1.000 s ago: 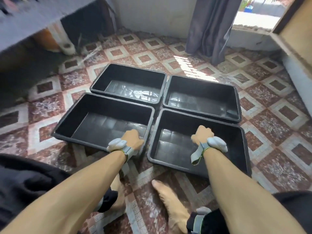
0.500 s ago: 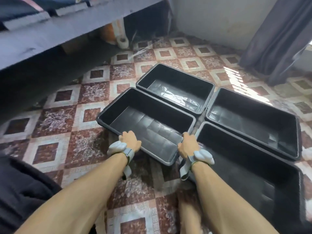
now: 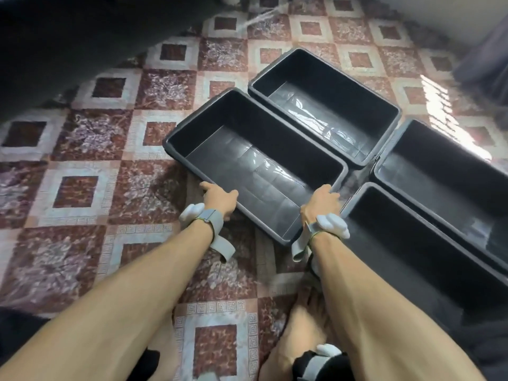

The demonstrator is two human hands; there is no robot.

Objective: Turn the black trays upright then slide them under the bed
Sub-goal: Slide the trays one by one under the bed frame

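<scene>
Several black trays stand upright and open on the patterned floor. The near-left tray point(image 3: 255, 163) is gripped at its near rim by both hands: my left hand point(image 3: 220, 198) holds the rim's left end, my right hand point(image 3: 320, 203) its right corner. Behind it stands a second tray point(image 3: 327, 105). To the right lie the near-right tray point(image 3: 417, 257) and the far-right tray point(image 3: 450, 182). The dark underside of the bed point(image 3: 63, 42) fills the upper left.
Red and white patterned floor tiles point(image 3: 79, 188) stretch between the trays and the bed. My bare foot point(image 3: 299, 334) rests on the floor below my right arm. A dark curtain point(image 3: 486, 59) hangs at the right edge.
My right hand left the near-right tray and took the near-left tray's right corner. The view swung left toward the bed, and the held tray has drawn slightly apart from the others.
</scene>
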